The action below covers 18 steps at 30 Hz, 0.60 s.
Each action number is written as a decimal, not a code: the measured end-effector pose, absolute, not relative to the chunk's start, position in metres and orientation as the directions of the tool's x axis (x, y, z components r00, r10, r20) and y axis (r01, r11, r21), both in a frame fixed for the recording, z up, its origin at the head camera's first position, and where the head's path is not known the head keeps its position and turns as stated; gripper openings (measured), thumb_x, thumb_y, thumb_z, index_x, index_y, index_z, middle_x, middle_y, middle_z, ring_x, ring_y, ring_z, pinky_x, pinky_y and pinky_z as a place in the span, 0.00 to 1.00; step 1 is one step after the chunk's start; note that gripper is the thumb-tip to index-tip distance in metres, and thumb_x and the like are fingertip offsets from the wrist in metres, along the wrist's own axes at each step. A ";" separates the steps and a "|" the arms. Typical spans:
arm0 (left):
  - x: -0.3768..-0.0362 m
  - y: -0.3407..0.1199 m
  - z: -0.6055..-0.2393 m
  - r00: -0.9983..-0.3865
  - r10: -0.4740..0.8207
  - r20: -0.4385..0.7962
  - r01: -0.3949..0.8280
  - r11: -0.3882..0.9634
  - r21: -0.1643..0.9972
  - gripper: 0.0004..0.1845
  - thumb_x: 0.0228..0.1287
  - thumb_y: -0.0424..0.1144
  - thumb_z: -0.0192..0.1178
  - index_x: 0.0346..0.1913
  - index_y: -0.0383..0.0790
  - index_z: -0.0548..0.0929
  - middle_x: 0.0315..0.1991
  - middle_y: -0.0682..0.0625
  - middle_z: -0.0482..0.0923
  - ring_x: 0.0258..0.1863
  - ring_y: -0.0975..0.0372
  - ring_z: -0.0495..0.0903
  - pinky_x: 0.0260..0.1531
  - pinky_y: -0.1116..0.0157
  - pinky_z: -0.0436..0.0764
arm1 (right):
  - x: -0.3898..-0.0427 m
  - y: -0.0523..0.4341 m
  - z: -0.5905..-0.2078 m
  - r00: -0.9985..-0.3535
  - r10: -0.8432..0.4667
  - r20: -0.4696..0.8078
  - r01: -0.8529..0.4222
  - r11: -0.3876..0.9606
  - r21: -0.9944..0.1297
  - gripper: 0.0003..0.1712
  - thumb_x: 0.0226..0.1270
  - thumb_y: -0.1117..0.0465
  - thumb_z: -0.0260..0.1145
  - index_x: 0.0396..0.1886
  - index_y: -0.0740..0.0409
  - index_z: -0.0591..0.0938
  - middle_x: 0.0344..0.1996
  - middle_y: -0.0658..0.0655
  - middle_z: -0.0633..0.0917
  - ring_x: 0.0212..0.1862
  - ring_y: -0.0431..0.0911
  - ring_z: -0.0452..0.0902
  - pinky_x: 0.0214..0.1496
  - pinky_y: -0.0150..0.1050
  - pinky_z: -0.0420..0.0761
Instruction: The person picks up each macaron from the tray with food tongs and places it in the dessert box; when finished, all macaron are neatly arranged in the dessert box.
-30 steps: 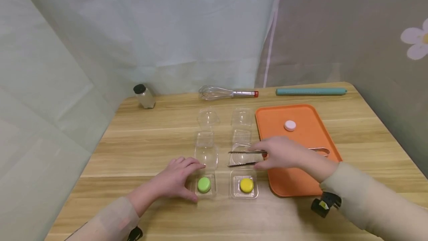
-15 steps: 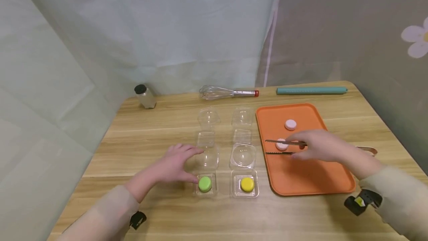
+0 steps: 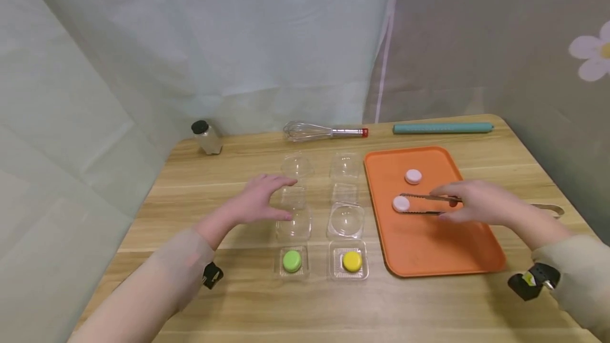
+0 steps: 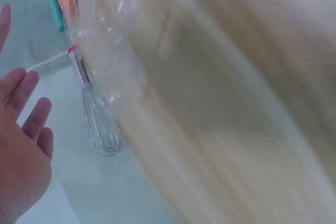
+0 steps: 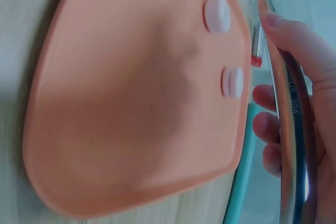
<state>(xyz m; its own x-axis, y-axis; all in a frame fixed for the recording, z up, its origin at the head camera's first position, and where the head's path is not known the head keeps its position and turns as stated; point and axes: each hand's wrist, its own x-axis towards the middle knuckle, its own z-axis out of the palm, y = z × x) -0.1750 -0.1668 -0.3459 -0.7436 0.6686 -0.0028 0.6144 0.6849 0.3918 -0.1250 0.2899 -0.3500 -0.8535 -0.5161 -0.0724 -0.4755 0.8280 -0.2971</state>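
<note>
My right hand [image 3: 472, 205] grips metal tongs [image 3: 421, 204] over the orange tray [image 3: 429, 247]. The tong tips bracket a pink macaron [image 3: 401, 204]; a second pink macaron [image 3: 413, 176] lies farther back. My left hand [image 3: 259, 200] hovers with straight fingers above the left row of clear plastic boxes [image 3: 295, 195], holding nothing. At the front, a green macaron [image 3: 292, 261] and a yellow macaron [image 3: 352, 261] each sit in an open clear box. The right wrist view shows both pink macarons [image 5: 232, 82] on the tray [image 5: 131, 119] and the tongs [image 5: 294, 145] in my fingers.
Along the table's back edge lie a whisk [image 3: 314, 132], a teal rod [image 3: 442, 129] and a small black-capped bottle [image 3: 206, 137]. More clear boxes [image 3: 345, 195] stand in a second row beside the tray. Curtains close off the back and left.
My right hand carried the tongs from the clear boxes rightward onto the tray, to the nearer pink macaron. My left hand lifted off the green macaron's box and moved back.
</note>
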 end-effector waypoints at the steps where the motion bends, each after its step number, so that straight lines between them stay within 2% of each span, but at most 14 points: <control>1: -0.179 -0.165 -0.345 -0.743 0.670 -0.005 0.617 0.687 0.384 0.42 0.48 0.52 0.71 0.66 0.40 0.68 0.63 0.45 0.69 0.63 0.46 0.62 0.61 0.43 0.55 | -0.126 0.291 -0.350 -0.857 -0.509 -0.081 -0.467 0.834 -0.295 0.24 0.53 0.47 0.71 0.50 0.50 0.82 0.33 0.45 0.81 0.31 0.40 0.73 0.28 0.35 0.71; 9: -0.206 -0.143 -0.333 -0.751 0.657 -0.072 0.602 0.725 0.336 0.47 0.49 0.58 0.68 0.70 0.43 0.62 0.68 0.43 0.61 0.65 0.44 0.57 0.62 0.41 0.52 | -0.133 0.296 -0.355 -0.865 -0.486 -0.125 -0.441 0.855 -0.272 0.24 0.54 0.47 0.71 0.50 0.50 0.82 0.27 0.45 0.78 0.27 0.38 0.68 0.26 0.35 0.68; 14: -0.220 -0.129 -0.330 -0.752 0.649 -0.117 0.597 0.745 0.295 0.45 0.51 0.59 0.66 0.71 0.47 0.61 0.70 0.48 0.58 0.66 0.46 0.55 0.63 0.43 0.49 | -0.139 0.294 -0.360 -0.858 -0.498 -0.127 -0.454 0.850 -0.266 0.24 0.53 0.46 0.71 0.49 0.48 0.82 0.29 0.44 0.80 0.30 0.39 0.71 0.29 0.37 0.71; 18: -0.222 -0.113 -0.334 -0.725 0.674 -0.141 0.615 0.726 0.306 0.42 0.55 0.58 0.63 0.71 0.49 0.60 0.70 0.49 0.58 0.67 0.48 0.54 0.62 0.44 0.49 | -0.142 0.290 -0.365 -0.847 -0.508 -0.157 -0.458 0.848 -0.268 0.25 0.53 0.44 0.70 0.50 0.48 0.82 0.32 0.44 0.81 0.31 0.39 0.72 0.30 0.39 0.73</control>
